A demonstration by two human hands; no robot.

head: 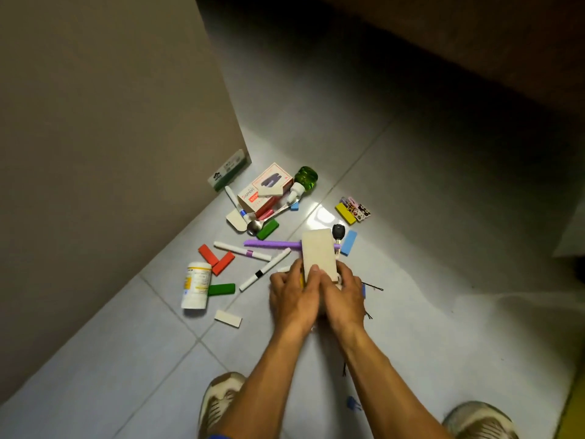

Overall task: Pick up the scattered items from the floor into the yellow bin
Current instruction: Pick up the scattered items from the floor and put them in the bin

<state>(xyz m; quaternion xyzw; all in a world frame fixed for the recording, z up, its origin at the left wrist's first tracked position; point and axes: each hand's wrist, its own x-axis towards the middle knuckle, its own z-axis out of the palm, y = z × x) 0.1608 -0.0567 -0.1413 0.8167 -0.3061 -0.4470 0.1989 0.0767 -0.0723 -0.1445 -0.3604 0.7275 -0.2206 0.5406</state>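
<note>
Item in hand: pale wooden block (319, 253), flat and rectangular, held over the floor (411, 217) with its far end raised above the litter.

Hands: left hand (292, 294) and right hand (343, 293) side by side, fingers curled round the block's near end; both grasp it. A sliver of yellow shows between them, and something small and white under the right hand; what these are cannot be told.

Still scattered on the floor: purple strip (272, 243) running beneath the block; car key (338, 232) and light blue block (349, 243) just beside its far end; markers (242, 251); red blocks (217, 259); green block (221, 289); white bottle (196, 285); cardboard box (264, 188); hairpins (373, 287) near the right hand.

Yellow bin: possibly the yellow edge (574, 416) at the lower right corner; not certain.

Handling note, as judgement: lift the block straight up so it does not drag the purple strip or key. One hand could carry it, freeing the other for a marker. Hairpins are thin and will need a fingertip pinch.
</note>
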